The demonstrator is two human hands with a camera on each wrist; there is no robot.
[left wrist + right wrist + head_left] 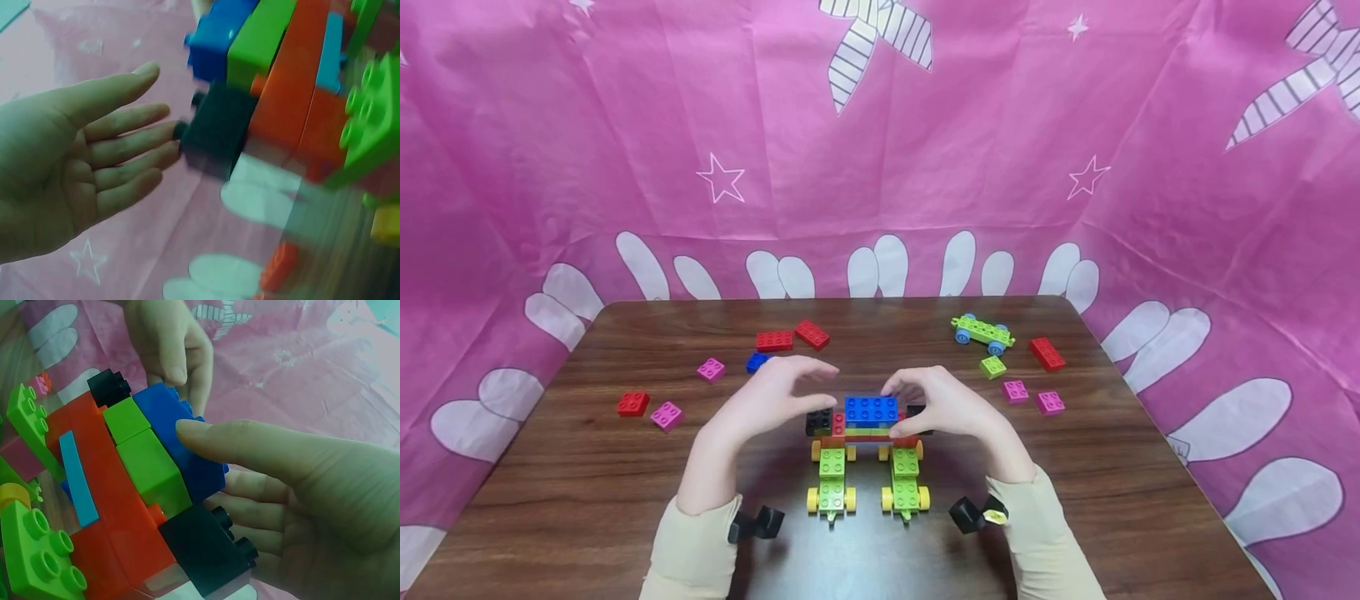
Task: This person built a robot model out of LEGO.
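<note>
My right hand (951,404) pinches a blue brick (175,434) near its right end, thumb on the near side and fingers behind. The blue brick sits on two lime green bricks (153,469), which rest on a long red layer (103,475). At the red layer's ends are a black brick on the left (219,131) and a black brick on the right (206,547). Beside the left black brick, my left hand (69,150) holds nothing, its fingers extended. Below stand lime wheeled bases with yellow wheels (831,496), (906,496) carrying lime bricks.
Red bricks (774,341), pink bricks (667,415) and a partly covered blue brick (757,362) lie to the left. On the right are a lime base with blue wheels (982,331), a small lime brick (992,367), a red brick (1047,353) and pink bricks (1050,403).
</note>
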